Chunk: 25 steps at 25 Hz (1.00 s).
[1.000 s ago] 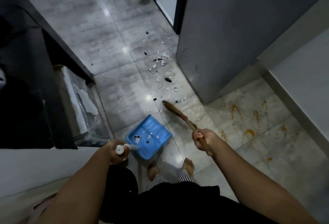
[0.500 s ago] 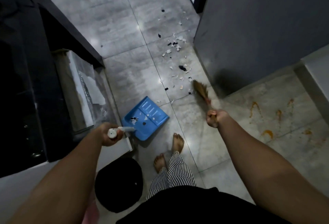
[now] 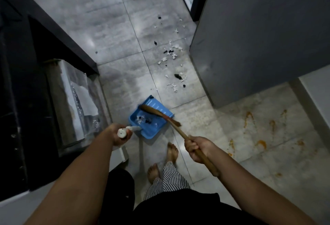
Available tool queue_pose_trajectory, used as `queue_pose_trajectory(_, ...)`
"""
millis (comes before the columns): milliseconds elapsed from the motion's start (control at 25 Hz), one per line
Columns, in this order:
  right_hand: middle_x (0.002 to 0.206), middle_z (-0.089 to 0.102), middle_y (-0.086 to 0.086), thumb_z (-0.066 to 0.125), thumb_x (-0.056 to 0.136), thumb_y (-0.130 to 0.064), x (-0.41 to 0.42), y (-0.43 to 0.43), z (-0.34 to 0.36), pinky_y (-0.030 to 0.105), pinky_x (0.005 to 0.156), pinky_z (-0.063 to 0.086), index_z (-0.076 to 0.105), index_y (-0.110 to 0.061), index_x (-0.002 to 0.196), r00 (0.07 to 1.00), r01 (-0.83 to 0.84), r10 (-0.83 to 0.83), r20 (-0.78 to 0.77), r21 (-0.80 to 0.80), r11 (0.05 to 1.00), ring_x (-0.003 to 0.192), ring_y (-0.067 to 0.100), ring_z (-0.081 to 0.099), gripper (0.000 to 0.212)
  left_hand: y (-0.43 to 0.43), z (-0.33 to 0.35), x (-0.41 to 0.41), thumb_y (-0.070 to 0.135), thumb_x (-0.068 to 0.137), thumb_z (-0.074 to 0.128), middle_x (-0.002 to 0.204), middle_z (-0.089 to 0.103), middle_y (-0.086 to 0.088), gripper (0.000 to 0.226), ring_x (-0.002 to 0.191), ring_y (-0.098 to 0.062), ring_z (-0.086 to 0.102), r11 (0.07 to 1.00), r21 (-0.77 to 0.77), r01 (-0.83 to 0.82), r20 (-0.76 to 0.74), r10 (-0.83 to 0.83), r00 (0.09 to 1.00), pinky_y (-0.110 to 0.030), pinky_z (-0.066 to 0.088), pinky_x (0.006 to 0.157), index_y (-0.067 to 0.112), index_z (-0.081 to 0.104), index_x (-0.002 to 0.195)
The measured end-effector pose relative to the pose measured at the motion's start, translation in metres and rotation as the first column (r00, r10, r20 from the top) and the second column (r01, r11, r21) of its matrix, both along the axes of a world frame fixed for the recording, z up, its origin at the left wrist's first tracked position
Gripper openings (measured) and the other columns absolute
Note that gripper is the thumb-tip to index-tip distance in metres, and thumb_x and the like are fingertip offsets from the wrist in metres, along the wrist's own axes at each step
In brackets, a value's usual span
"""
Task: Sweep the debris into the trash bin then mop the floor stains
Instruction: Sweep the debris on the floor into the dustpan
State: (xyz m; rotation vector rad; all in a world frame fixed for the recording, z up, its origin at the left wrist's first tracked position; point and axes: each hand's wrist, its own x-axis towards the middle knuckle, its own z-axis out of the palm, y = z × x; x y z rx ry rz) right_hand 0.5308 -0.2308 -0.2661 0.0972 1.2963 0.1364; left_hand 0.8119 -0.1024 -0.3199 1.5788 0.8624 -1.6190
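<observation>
left hand [image 3: 119, 134] fingers curled round dustpan [image 3: 150, 117] handle, right hand [image 3: 196, 148] gripping broom [image 3: 180, 131]

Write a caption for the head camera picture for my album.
Left hand holds a blue plastic dustpan while right hand grips a brown wooden-handled broom lying across it.

Blue dustpan [image 3: 151, 126], brown broom [image 3: 155, 112], orange stains [image 3: 260, 143], striped trousers [image 3: 169, 180]
</observation>
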Motion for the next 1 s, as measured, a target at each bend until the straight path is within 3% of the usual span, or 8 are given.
queue_pose_trajectory(240, 0.034, 0.032, -0.001, 0.031, 0.106, -0.031, 0.003, -0.052, 0.007, 0.012, 0.021, 0.019, 0.035, -0.013, 0.071, 0.992, 0.113, -0.115, -0.045, -0.026, 0.993, 0.017, 0.008, 0.027, 0.039, 0.0, 0.007, 0.004, 0.012, 0.102, 0.032, 0.075, 0.044, -0.012, 0.046, 0.026, -0.016, 0.05, 1.0, 0.008, 0.0, 0.035, 0.0, 0.999, -0.017, 0.045, 0.031, 0.001, 0.031, 0.147)
queue_pose_trajectory(400, 0.032, 0.031, 0.001, 0.029, 0.105, -0.021, 0.041, -0.077, -0.018, 0.012, 0.022, 0.02, 0.035, -0.014, 0.072, 0.984, 0.169, -0.172, -0.049, -0.06, 0.984, 0.016, 0.008, 0.027, 0.035, 0.009, 0.006, 0.018, 0.012, 0.102, 0.032, 0.074, 0.042, -0.012, 0.048, 0.025, -0.016, 0.049, 1.0, 0.031, -0.007, 0.042, 0.006, 0.999, -0.016, 0.043, 0.029, 0.001, 0.031, 0.148)
queue_pose_trajectory(760, 0.033, 0.031, 0.0, 0.028, 0.106, -0.026, 0.061, -0.044, -0.023, 0.011, 0.022, 0.018, 0.033, -0.012, 0.071, 0.992, -0.124, 0.123, -0.024, -0.021, 0.992, 0.017, 0.007, 0.027, 0.038, 0.014, 0.0, 0.034, 0.013, 0.102, 0.034, 0.07, 0.049, -0.016, 0.046, 0.027, -0.016, 0.05, 0.999, 0.024, -0.029, 0.017, 0.029, 0.999, -0.016, 0.045, 0.031, 0.0, 0.034, 0.146)
queue_pose_trajectory(1000, 0.033, 0.032, -0.001, 0.029, 0.106, -0.032, 0.061, -0.082, 0.018, 0.011, 0.021, 0.018, 0.034, -0.014, 0.069, 0.998, -0.06, 0.058, -0.026, -0.107, 0.992, 0.017, 0.007, 0.026, 0.041, -0.001, 0.009, 0.039, 0.009, 0.099, 0.033, 0.067, 0.054, -0.016, 0.048, 0.031, -0.016, 0.049, 0.997, -0.007, -0.082, 0.051, 0.083, 0.995, -0.016, 0.046, 0.033, -0.003, 0.032, 0.145)
